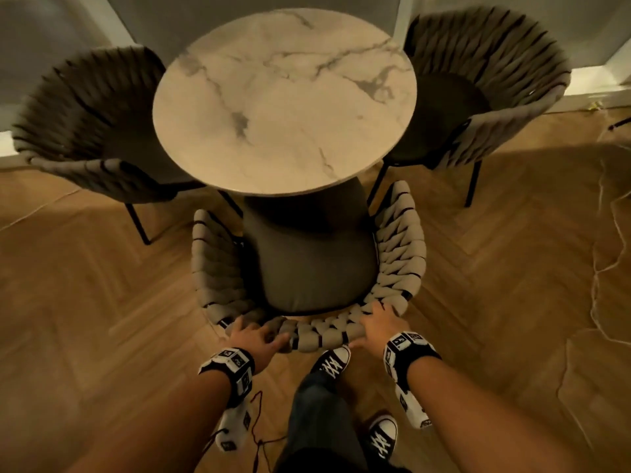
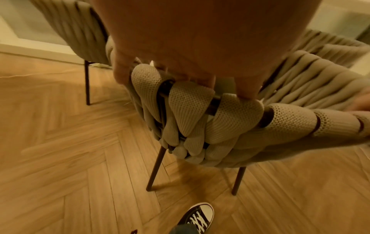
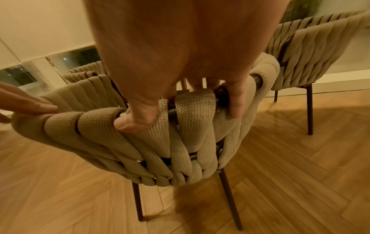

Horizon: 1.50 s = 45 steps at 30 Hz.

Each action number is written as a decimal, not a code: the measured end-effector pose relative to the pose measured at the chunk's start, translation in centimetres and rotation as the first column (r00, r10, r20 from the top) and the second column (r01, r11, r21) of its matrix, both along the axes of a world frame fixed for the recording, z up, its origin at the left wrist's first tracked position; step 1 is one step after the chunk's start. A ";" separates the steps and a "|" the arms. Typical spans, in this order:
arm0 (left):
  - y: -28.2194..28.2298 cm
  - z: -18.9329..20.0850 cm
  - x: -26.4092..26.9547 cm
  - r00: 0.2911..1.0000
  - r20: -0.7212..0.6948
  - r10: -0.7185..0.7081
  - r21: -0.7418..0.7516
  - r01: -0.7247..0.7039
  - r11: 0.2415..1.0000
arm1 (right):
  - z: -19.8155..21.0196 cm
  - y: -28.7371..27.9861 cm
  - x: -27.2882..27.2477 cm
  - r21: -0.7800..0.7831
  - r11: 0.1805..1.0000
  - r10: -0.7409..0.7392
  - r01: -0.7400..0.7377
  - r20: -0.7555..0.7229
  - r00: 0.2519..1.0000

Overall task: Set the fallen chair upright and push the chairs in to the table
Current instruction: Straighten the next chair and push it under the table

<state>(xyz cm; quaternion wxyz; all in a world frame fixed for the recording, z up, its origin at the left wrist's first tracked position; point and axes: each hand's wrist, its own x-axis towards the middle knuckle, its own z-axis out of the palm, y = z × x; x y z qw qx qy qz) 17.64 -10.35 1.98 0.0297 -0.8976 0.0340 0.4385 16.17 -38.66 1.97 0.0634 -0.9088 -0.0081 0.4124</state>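
A beige woven chair (image 1: 399,247) stands upright in front of me, its dark seat cushion (image 1: 314,264) partly under the round marble table (image 1: 283,100). My left hand (image 1: 254,336) grips the left part of its back rail (image 2: 236,114), fingers curled over the top. My right hand (image 1: 377,320) grips the right part of the same rail (image 3: 192,104), thumb on the outside, fingers hooked inside. Two more woven chairs stand upright at the table, one at the left (image 1: 88,124) and one at the right (image 1: 485,83).
Herringbone wood floor (image 1: 102,302) lies all round. My two sneakers (image 1: 333,361) stand just behind the near chair. A thin cable (image 1: 604,233) trails over the floor at the right. White window frames (image 1: 594,80) run behind the far chairs.
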 end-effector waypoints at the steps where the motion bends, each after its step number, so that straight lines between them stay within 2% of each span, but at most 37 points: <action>1: 0.4 -0.8 -0.6 1.000 -0.008 -0.001 0.012 0.002 1.000 | -0.1 0.2 -0.4 -0.009 1.000 0.013 -0.013 0.007 1.000; 4: 0.7 -0.2 -2.7 0.997 0.006 0.078 0.008 -0.078 0.997 | -0.2 0.6 -1.9 -0.019 0.999 0.035 -0.035 -0.008 0.999; 7: -0.1 1.7 -4.8 0.999 0.027 0.018 -0.010 -0.018 1.000 | -0.4 1.0 -3.5 -0.024 0.998 0.057 -0.058 -0.017 0.998; 9: -0.5 3.0 -6.0 0.998 0.033 0.048 0.013 -0.048 0.999 | -0.7 1.3 -4.4 -0.021 0.999 0.048 -0.048 -0.021 0.999; 11: 0.0 2.4 -6.8 0.987 0.053 0.149 -0.026 -0.148 0.989 | -0.7 1.6 -5.2 -0.026 0.999 0.037 -0.038 -0.033 0.999; 14: 1.2 1.2 -7.4 0.980 0.040 0.194 -0.037 -0.193 0.981 | -0.7 2.0 -5.8 -0.025 0.999 0.021 -0.022 -0.057 0.998; 19: 1.8 1.1 -7.5 0.986 0.074 0.148 -0.026 -0.147 0.989 | -0.6 2.8 -6.0 -0.041 0.999 -0.005 0.002 -0.064 0.998; 24: 2.0 1.0 -7.5 0.981 0.093 0.173 -0.047 -0.169 0.985 | -0.6 2.9 -5.7 -0.041 0.999 -0.003 0.001 -0.055 0.998; 34: 1.6 1.4 -8.2 0.982 0.041 0.184 -0.027 -0.183 0.983 | -0.8 2.2 -5.6 -0.017 1.000 0.013 -0.015 -0.110 0.994; 41: 0.3 2.7 -5.4 0.984 -0.058 0.166 0.033 -0.164 0.986 | 1.1 0.9 -2.6 0.069 0.993 0.106 -0.096 -0.171 0.979; 43: -1.1 2.9 -4.2 0.983 -0.064 0.174 0.027 -0.172 0.985 | 1.8 0.1 -2.0 0.063 0.980 0.197 -0.190 -0.132 0.971; 45: -3.1 2.7 -3.5 0.972 -0.113 0.208 -0.012 -0.210 0.978 | 2.1 -1.4 -1.6 -0.034 0.938 0.344 -0.345 -0.018 0.939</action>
